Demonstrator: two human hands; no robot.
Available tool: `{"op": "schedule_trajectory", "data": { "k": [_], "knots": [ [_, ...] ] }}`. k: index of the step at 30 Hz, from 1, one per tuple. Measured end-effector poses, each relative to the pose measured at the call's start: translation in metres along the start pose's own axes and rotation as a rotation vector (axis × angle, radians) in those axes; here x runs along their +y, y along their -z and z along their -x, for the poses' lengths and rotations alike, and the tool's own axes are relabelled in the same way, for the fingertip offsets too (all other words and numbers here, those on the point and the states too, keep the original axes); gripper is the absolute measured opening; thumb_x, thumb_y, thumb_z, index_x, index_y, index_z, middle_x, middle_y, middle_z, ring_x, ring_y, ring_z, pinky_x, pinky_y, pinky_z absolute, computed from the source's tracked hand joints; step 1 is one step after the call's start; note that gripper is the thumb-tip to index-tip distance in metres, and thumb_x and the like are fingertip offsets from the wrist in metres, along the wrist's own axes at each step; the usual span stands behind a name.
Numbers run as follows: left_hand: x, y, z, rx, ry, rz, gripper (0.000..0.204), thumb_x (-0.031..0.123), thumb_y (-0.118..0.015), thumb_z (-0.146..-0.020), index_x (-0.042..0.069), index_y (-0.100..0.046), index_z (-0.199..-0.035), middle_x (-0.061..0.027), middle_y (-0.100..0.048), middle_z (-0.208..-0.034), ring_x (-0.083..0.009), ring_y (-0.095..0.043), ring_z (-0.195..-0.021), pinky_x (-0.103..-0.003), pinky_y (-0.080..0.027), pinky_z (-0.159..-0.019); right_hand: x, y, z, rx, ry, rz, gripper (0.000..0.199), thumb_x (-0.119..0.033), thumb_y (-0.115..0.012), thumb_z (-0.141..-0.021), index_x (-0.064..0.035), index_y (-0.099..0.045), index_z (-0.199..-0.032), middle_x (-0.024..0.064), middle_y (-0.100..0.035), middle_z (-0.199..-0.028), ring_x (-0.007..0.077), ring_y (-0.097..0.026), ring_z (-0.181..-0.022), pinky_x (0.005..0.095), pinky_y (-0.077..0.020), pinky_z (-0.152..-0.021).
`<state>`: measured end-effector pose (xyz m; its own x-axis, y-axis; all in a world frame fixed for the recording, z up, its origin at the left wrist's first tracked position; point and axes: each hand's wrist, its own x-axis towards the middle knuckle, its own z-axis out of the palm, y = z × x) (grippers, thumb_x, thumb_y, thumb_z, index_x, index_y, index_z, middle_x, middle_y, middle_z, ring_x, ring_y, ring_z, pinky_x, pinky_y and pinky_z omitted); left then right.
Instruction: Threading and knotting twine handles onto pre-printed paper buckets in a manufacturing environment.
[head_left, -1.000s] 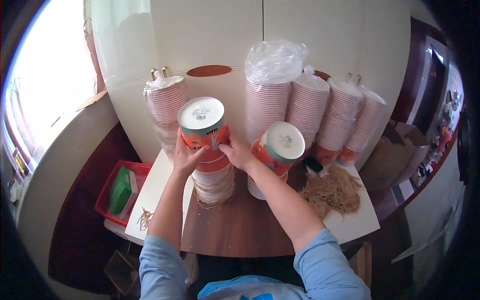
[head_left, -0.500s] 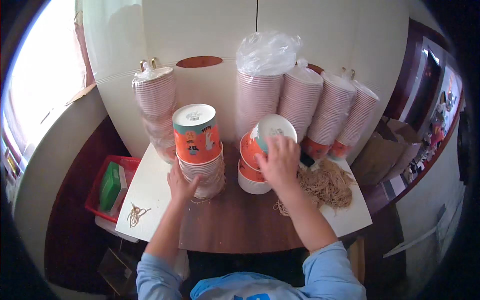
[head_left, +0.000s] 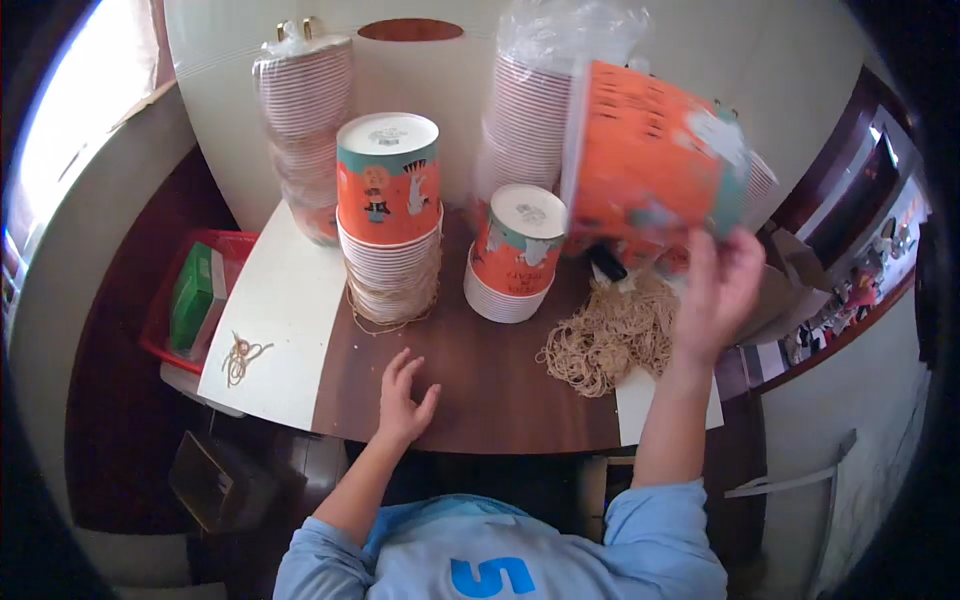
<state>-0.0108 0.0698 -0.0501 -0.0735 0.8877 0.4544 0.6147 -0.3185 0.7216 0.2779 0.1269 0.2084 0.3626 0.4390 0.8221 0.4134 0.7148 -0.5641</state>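
My right hand grips an orange paper bucket with a teal band, holding it up at the right. The bucket lies on its side in the air, its rim toward the left, and is blurred by motion. Over the table's front part, my left hand is empty with fingers apart. Beyond it stands a stack of upturned paper buckets, tan string looped round its lower rims. A shorter stack of upturned buckets stands to its right, below the raised bucket.
A tangled heap of tan string lies at the right, beside a small black object. Bagged bucket stacks line the back. A few loose strings lie on the table's left, near a red basket holding a green box.
My right hand has lifted the bucket off the middle stack, up and to the right, turning it sideways. The left hand has left the left stack and come nearer. The view has tilted downward.
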Motion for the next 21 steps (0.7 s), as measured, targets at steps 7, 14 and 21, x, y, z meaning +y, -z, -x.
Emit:
{"op": "schedule_trajectory", "data": {
  "k": [7, 14, 21],
  "knots": [
    [0.084, 0.041, -0.010, 0.204, -0.386, 0.031, 0.085, 0.034, -0.077, -0.066, 0.009, -0.032, -0.134, -0.0248, -0.025, -0.138, -0.0430, -0.028, -0.127, -0.052, -0.031, -0.100, 0.059, 0.023, 0.116, -0.302, -1.109, -0.765, 0.031, -0.027, -0.063, -0.082, -0.0052, -0.060, -0.104, 0.0058, -0.063, -0.101, 0.0177, -0.060, -0.094, 0.0346, -0.0485, -0.082],
    [0.089, 0.059, -0.006, -0.016, -0.402, -0.050, 0.035, 0.008, -0.078, -0.052, 0.014, -0.054, -0.076, -0.0073, -0.053, -0.113, -0.0433, -0.035, -0.122, -0.053, -0.030, -0.102, 0.139, 0.016, 0.215, -0.807, -1.028, -0.122, 0.024, -0.022, -0.065, -0.082, -0.0050, -0.062, -0.099, 0.0075, -0.064, -0.098, 0.0214, -0.061, -0.088, 0.0363, -0.0492, -0.078],
    [0.078, 0.084, 0.001, -0.296, -0.326, -0.175, 0.037, 0.008, -0.079, -0.054, 0.012, -0.052, -0.079, -0.0090, -0.050, -0.115, -0.0444, -0.030, -0.126, -0.052, -0.030, -0.103, 0.156, 0.024, 0.144, -1.193, -0.258, 0.738, 0.017, -0.020, -0.067, -0.071, -0.0089, -0.067, -0.084, 0.0106, -0.059, -0.091, 0.0292, -0.055, -0.093, 0.0415, -0.0452, -0.082]
  ]
}}
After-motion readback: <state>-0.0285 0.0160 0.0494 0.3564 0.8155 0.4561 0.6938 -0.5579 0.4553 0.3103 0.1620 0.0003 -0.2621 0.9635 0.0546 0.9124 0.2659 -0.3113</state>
